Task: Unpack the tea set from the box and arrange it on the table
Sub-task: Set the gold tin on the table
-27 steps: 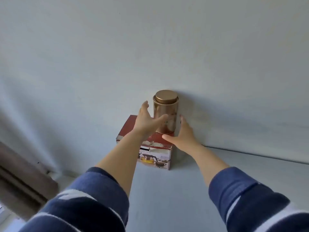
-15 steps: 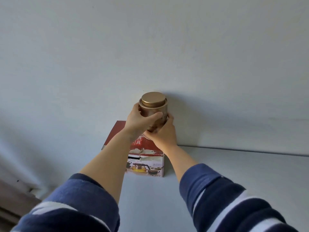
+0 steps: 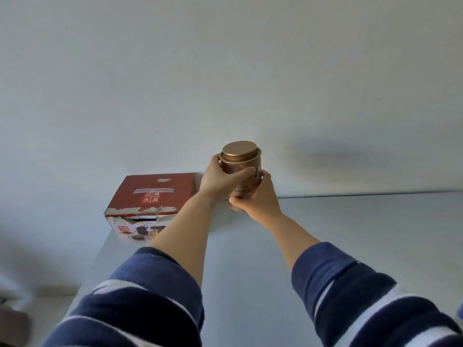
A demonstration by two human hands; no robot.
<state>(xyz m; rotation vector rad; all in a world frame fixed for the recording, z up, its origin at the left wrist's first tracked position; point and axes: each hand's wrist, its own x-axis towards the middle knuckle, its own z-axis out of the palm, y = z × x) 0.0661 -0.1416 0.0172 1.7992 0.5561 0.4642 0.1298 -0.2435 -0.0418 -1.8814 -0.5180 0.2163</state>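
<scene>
Lifted off the box since the earlier frame, the bronze tin [image 3: 241, 171] now hangs right of it, above the white table [image 3: 350, 234]. Left hand [image 3: 220, 180] wraps its side; right hand [image 3: 260, 199] cups its base. Striped sleeves [image 3: 155, 296] fill the foreground. Closed red box [image 3: 152, 196] sits at the table's left edge against the wall [image 3: 225, 71], printed 经典水具; open tabletop lies to the right.

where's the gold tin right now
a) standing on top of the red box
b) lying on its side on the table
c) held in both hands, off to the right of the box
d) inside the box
c: the left hand and right hand both grip the gold tin, upright and right of the closed red box.
</scene>
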